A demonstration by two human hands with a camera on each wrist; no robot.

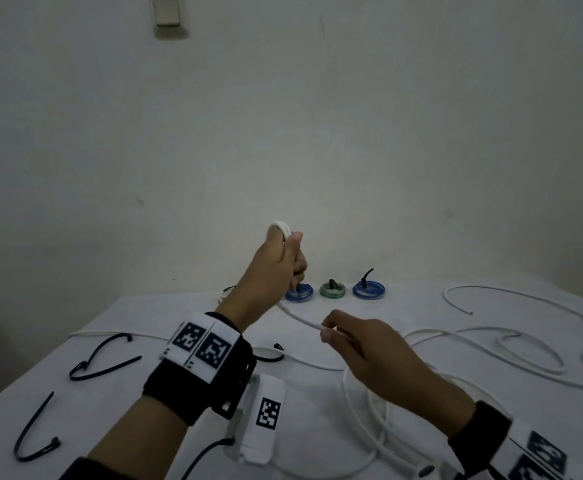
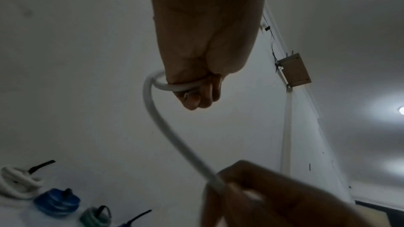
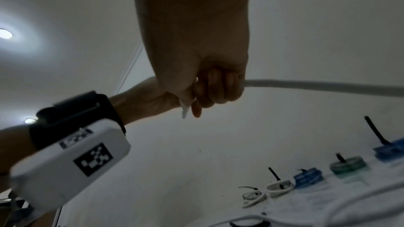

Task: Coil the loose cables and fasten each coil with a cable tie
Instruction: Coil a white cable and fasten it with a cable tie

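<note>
Winding a white cable into a coil, mid-air over the worktop (image 1: 179, 403)

Left hand (image 1: 276, 268) is fisted round the first loops of the white cable (image 1: 298, 318); right hand (image 1: 369, 351) pinches the slack lower down, the rest trailing across the worktop. Next I'd guess: feed another loop up, then grab a black cable tie (image 1: 99, 362).

No readable text or numbers, only black-and-white square code markers on the wrist bands (image 1: 202, 346)

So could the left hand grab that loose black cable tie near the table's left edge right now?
Probably not yet: the left hand is raised and gripping the white cable. The cable tie lies unobstructed, so reach looks fine once freed.
</note>
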